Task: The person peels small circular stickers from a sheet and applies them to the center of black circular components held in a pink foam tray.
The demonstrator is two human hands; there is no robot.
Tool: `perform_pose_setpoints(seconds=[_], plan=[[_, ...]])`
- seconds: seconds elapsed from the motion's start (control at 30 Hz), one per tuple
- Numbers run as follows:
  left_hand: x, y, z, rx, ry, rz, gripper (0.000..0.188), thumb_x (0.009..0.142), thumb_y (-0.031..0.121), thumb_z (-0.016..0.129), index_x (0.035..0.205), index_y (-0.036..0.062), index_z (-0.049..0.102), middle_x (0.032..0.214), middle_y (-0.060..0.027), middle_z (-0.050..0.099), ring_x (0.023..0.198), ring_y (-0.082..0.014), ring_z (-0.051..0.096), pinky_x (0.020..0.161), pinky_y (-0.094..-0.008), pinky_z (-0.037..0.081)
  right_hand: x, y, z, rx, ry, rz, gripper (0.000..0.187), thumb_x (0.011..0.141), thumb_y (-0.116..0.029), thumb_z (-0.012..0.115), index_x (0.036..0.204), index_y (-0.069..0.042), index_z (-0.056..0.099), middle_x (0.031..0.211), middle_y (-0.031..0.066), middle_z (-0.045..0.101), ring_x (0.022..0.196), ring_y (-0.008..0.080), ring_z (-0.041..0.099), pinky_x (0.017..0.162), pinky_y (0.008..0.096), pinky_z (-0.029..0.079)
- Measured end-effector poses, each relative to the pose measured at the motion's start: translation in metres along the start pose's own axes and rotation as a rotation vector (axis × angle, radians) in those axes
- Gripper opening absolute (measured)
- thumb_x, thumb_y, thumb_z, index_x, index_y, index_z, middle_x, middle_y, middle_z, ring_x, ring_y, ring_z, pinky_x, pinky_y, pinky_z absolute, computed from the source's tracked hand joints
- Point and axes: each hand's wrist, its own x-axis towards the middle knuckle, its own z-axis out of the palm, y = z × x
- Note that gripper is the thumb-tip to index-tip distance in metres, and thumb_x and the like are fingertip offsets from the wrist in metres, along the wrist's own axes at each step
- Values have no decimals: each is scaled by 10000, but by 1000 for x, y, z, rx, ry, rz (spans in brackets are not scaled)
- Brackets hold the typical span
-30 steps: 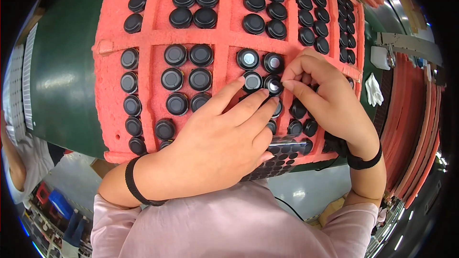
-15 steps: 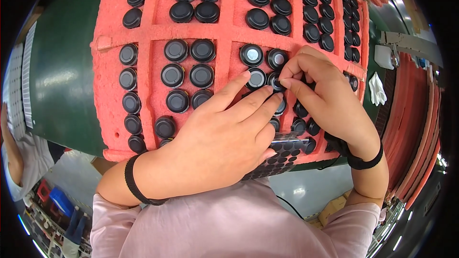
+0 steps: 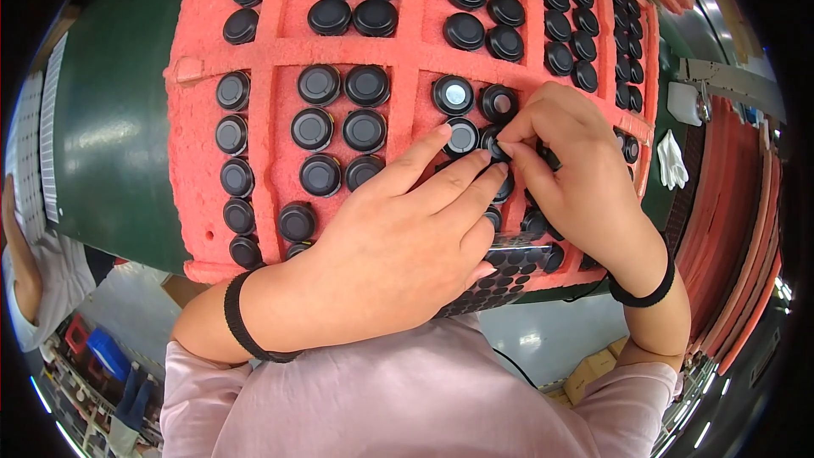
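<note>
My left hand (image 3: pixel 407 220) lies with fingers stretched over the round black parts, its fingertips near a part with a pale ring (image 3: pixel 462 137). Beneath its palm and thumb sits a clear sheet of black round stickers (image 3: pixel 500 278), which it appears to hold. Thumb and forefinger of my right hand (image 3: pixel 577 161) are pinched together at the edge of a neighbouring round part (image 3: pixel 493 142). Whatever is between those fingertips is too small to make out. Just beyond, another round part (image 3: pixel 454 96) has a bright silver centre. Both hands hide several parts below them.
A pink foam tray (image 3: pixel 339 53) with raised dividers holds rows of these parts on a green table (image 3: pixel 119 136). White gloves (image 3: pixel 672 161) lie at the right, beside stacked pink foam sheets (image 3: pixel 733 229). Another person's arm (image 3: pixel 21 263) shows at far left.
The tray sits slightly further right and higher in the picture. My right fingertips remain at the same part, whose top now looks darker. My left hand has barely moved.
</note>
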Motion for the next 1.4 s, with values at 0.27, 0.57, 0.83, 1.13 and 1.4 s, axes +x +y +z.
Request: perform_pose_setpoints(seconds=[0.27,0.57,0.83,1.13,1.4], plan=[[0,1,-1,11,6,2,365,760,346,803,886,33,664,1349,-155,628,1360,-284,532,1203,-547,336,-1,-2,0,-159,81,-132,123,769,67,743,867,26,681,839,113,622,796,303,619,702,387,501],[-1,-3,-19,-21,79,-69,445,724,324,831,1005,26,656,1178,-145,658,1084,-298,628,985,-487,472,-3,-16,-26,175,-30,-56,216,772,-6,812,957,18,703,887,108,650,821,243,636,724,362,510],[-5,-11,-25,-335,309,-244,427,754,261,857,1062,41,658,974,-111,670,847,-310,648,738,-418,517,-26,-28,-53,262,-253,126,419,769,-135,866,1122,7,691,998,107,681,928,263,647,843,367,519],[-8,-13,-17,-365,319,-251,330,749,141,862,1003,50,672,825,-95,674,740,-302,664,663,-406,517,-13,-41,-50,50,-39,-76,331,738,-103,854,1016,-17,694,977,105,659,931,295,617,831,389,481],[-8,-14,-11,-246,368,-214,276,746,122,849,940,52,666,752,-78,670,696,-294,672,639,-408,516,8,-61,-33,-57,-81,-200,283,706,-69,848,933,-48,680,926,97,634,880,296,588,815,398,437]])
